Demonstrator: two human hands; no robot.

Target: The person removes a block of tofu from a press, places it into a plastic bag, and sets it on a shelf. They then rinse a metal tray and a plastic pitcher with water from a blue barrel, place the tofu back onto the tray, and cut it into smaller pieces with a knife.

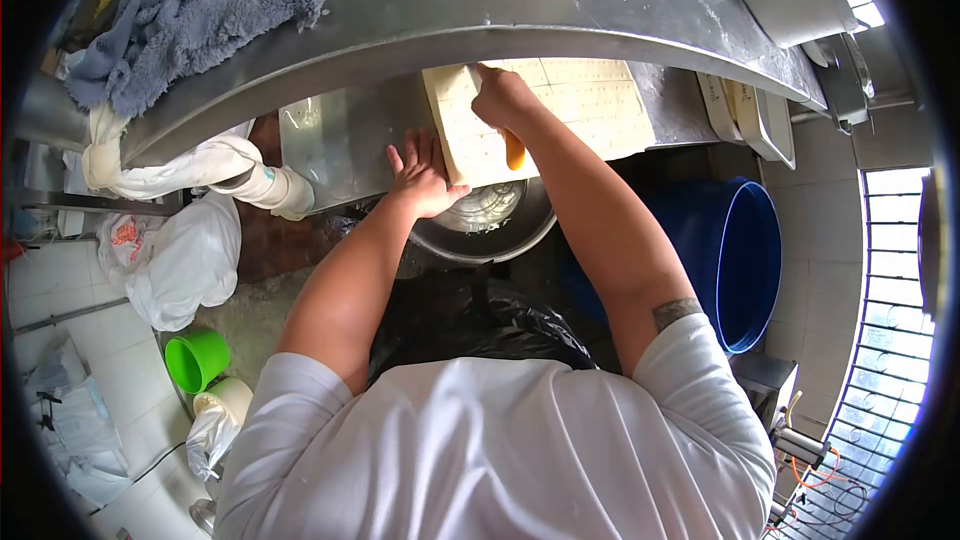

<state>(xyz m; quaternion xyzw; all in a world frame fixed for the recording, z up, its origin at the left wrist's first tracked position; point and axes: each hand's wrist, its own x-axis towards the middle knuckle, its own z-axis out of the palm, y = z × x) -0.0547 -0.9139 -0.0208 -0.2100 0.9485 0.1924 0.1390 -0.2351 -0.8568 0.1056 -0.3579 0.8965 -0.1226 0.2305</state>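
Note:
A thick, pale yellow slab (590,105), marked with straight lines and rows of small dents, lies on the lower metal surface in front of me. My right hand (503,98) is closed over its left part, around a tool whose orange handle (515,150) sticks out below the palm. The tool's working end is hidden. My left hand (425,180) rests at the slab's near left corner, fingers spread and thumb against the slab's edge. Just below that edge stands a round metal bowl (485,245) with a pale, shiny content.
A metal shelf (450,10) overhangs the work surface, with a grey towel (200,15) on its left. A blue barrel (745,265) stands right, below white trays (765,125). Left are a cloth-wrapped pipe (265,190), a white bag (190,260) and a green bucket (195,360).

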